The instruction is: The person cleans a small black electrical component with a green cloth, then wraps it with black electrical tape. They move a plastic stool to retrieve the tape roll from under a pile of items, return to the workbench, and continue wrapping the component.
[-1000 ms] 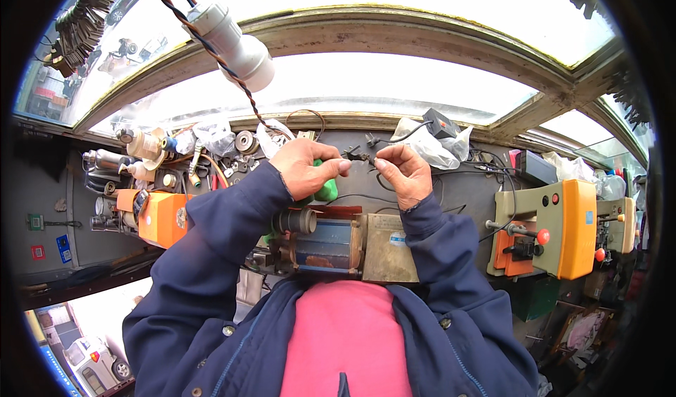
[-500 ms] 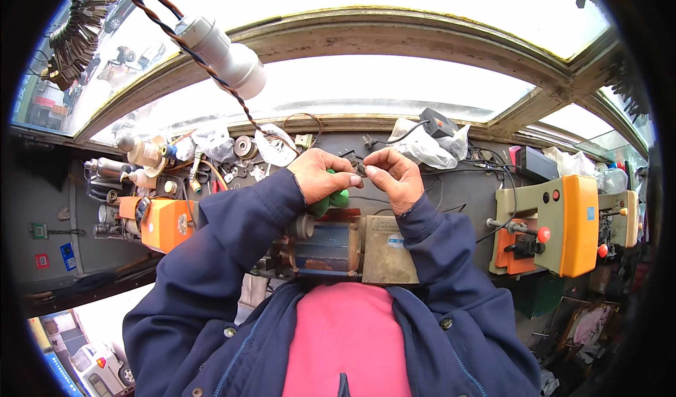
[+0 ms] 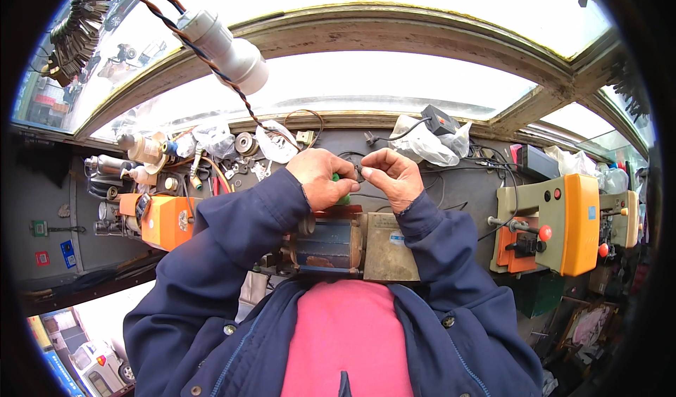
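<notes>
Above a blue motor-like machine [image 3: 325, 243], my two hands are close together over the bench. My left hand [image 3: 320, 179] is curled closed, its back turned up; whatever it holds is hidden. A green rounded thing [image 3: 344, 199] peeks out just below its fingers, mostly covered by the hand. My right hand [image 3: 396, 180] has its thumb and forefinger brought together in a pinch. Something small and dark [image 3: 360, 174] shows at those fingertips, too small to name. A narrow gap separates the two hands.
At left stands an orange machine [image 3: 167, 222], with metal parts and plastic bags [image 3: 213, 141] behind it. A beige-and-orange machine with red knobs [image 3: 553, 221] is at right. Black cables [image 3: 486, 163] cross the bench. A white lamp holder [image 3: 229, 55] hangs on twisted wires at upper left.
My left hand has turned and curled further, covering more of the green thing. The fingertips of the two hands have drawn slightly apart, and the small dark piece shows less.
</notes>
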`<state>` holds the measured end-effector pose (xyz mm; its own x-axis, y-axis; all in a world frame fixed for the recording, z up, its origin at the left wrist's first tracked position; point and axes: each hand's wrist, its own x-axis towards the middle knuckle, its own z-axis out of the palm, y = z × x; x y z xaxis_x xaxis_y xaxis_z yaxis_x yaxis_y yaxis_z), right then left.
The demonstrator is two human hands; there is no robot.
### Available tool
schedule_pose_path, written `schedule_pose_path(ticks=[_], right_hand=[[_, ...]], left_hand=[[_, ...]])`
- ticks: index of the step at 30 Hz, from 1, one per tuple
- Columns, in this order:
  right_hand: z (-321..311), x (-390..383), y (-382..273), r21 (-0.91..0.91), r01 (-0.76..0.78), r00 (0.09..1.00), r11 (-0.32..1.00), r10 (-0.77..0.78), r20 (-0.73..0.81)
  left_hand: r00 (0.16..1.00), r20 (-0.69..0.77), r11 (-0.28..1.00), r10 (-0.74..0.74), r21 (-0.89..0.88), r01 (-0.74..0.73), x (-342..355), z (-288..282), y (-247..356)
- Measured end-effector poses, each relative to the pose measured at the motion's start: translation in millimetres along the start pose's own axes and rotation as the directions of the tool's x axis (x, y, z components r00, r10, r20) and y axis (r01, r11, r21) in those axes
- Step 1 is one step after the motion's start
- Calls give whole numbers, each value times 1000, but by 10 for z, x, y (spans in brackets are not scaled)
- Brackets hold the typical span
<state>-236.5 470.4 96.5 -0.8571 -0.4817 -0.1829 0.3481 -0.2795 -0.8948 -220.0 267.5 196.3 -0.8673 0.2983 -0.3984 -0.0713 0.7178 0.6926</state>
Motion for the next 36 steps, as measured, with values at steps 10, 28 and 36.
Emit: schedule_pose_path(ticks=[10,28,36], right_hand=[[-95,19,-54,-15,12,990,1000,-10,138],[-55,26,-39,45,-22,994,999,17,107],[-51,26,-14,6,-19,999,1000,18,48]], left_hand=[[999,-39,998,33,-49,-35,14,21,-110],[913,-214,906,347,327,-267,-64,46,97],[908,-201,922,367,204,-328,-2,57,-12]])
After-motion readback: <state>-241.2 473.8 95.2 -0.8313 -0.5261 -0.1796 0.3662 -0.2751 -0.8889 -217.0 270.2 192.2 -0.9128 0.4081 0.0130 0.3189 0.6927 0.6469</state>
